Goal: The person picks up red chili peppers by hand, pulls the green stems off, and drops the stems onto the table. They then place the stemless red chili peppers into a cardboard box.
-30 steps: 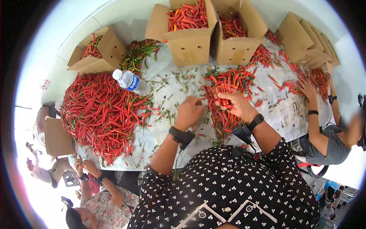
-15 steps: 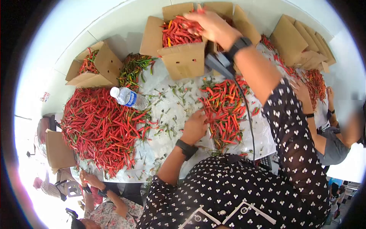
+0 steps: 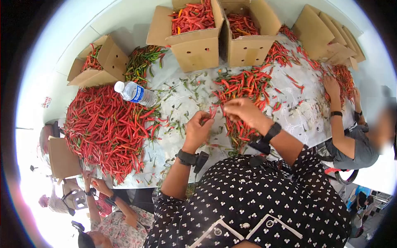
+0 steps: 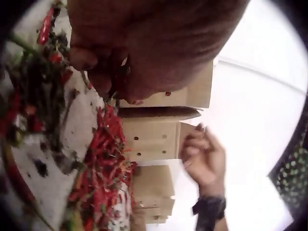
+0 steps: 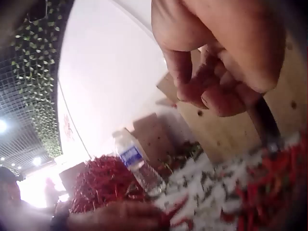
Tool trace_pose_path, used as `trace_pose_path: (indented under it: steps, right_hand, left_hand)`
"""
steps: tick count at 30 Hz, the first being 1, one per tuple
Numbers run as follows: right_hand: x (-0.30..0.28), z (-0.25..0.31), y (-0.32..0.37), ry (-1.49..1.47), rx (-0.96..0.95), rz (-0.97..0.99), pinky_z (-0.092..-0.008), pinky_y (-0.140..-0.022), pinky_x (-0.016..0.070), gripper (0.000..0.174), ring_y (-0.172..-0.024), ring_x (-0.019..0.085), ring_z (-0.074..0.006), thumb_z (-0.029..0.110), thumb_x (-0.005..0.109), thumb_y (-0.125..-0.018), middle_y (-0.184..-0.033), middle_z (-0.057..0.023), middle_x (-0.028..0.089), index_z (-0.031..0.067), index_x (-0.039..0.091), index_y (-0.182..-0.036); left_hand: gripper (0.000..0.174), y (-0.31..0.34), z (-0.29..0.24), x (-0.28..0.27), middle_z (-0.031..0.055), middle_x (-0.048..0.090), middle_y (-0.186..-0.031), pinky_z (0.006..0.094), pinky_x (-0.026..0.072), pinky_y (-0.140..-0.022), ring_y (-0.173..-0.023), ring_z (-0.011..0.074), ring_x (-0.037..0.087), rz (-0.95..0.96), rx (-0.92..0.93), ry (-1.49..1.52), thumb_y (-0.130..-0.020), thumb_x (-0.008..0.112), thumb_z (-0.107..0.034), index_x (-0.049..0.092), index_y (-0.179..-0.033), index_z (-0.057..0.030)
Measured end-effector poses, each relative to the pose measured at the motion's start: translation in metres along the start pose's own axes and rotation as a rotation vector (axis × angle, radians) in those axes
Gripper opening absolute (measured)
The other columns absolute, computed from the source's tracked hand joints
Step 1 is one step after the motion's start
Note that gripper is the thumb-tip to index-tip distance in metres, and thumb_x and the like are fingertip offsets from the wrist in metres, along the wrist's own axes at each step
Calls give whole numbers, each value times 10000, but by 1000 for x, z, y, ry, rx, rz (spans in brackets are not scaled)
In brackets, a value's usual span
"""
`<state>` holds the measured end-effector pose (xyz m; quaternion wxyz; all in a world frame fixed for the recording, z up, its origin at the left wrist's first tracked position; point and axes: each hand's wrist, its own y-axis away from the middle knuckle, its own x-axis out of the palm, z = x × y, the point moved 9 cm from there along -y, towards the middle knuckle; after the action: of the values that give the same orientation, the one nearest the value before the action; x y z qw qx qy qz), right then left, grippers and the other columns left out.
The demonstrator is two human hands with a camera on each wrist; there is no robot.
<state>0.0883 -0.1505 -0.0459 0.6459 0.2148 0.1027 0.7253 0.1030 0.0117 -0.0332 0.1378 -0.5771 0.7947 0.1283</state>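
My left hand (image 3: 198,130) holds a red chili pepper (image 3: 212,112) that sticks up past the fingertips, beside the left edge of the middle chili pile (image 3: 244,89). In the right wrist view that chili (image 5: 177,208) points away from the left hand. My right hand (image 3: 249,115) is over the same pile, just right of the left hand. Its fingers are curled in toward the thumb, and no chili shows in them in the right wrist view. Green stems (image 3: 178,109) lie scattered on the white tabletop to the left.
A big red chili heap (image 3: 109,132) lies at left, with a water bottle (image 3: 136,94) by it. Chili-filled cartons stand behind: one tall carton (image 3: 196,51), another (image 3: 248,51), and a smaller one (image 3: 108,62). Other people work at both ends of the table.
My right hand, gripping several red chilies a second ago, went up over the tall back carton and has come back to the middle pile without them. The left hand now holds a chili.
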Motion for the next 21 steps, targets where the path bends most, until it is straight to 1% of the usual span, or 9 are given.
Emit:
trace_pose_path:
  steps: [3,5,7,10,14,16,17,19,21]
  right_hand:
    - [20,-16,5,-136,-34,69,-227,-509,435,182,-574,538,-89,148,611,-824,-690,-12,572,2,587,-931]
    - [18,-11,8,-108,-48,14,-229,-508,423,182,-567,528,-90,140,603,-830,-689,-15,569,-3,584,-941]
    - [12,-8,8,-72,-60,-35,-232,-508,411,182,-561,518,-91,133,595,-836,-688,-17,565,-8,580,-951]
    - [3,1,10,-197,-139,-38,-223,-500,365,176,-545,477,-75,132,566,-859,-668,-19,552,-27,583,-931]
    - [10,7,11,-21,-176,-59,-217,-503,406,186,-545,496,-65,164,588,-833,-655,0,560,-2,596,-916]
    - [16,11,13,-6,-194,-60,-218,-499,406,163,-543,503,-71,163,580,-837,-646,-3,562,8,594,-889]
    - [15,10,12,-5,-196,-57,-218,-499,406,163,-543,503,-71,163,580,-837,-646,-3,562,8,594,-889]
    - [13,-6,9,-113,-57,-32,-220,-490,404,150,-547,518,-77,183,589,-835,-655,-10,572,33,585,-828]
    - [19,-15,9,-191,7,-2,-221,-484,401,154,-556,527,-81,196,594,-834,-659,-12,574,45,578,-807]
  left_hand:
    - [178,3,-9,19,81,615,-770,254,467,-667,-734,116,581,89,16,97,-740,649,-69,576,-882,11]
    - [161,6,-11,20,63,606,-764,241,460,-648,-717,105,572,91,34,58,-738,644,-45,575,-875,4]
    - [155,7,2,13,33,589,-750,225,447,-627,-693,85,549,43,-5,249,-760,632,-65,582,-894,-4]
    - [162,12,15,-3,-13,583,-778,198,423,-625,-696,50,511,25,-72,222,-810,595,-78,567,-938,18]
    - [153,21,10,6,-10,576,-782,194,413,-621,-699,44,498,129,-207,187,-827,567,-78,573,-945,18]
    - [157,16,-2,9,37,591,-768,210,443,-599,-665,76,541,106,21,172,-821,542,-50,563,-963,11]
    - [157,15,1,11,37,591,-768,210,443,-599,-665,76,541,103,22,172,-821,542,-50,563,-963,11]
    - [181,13,8,8,59,608,-777,207,449,-570,-646,91,559,14,-79,404,-827,520,-33,506,-1003,7]
    - [183,14,4,10,67,614,-786,208,452,-564,-640,95,565,61,-113,427,-828,516,-27,481,-1005,4]
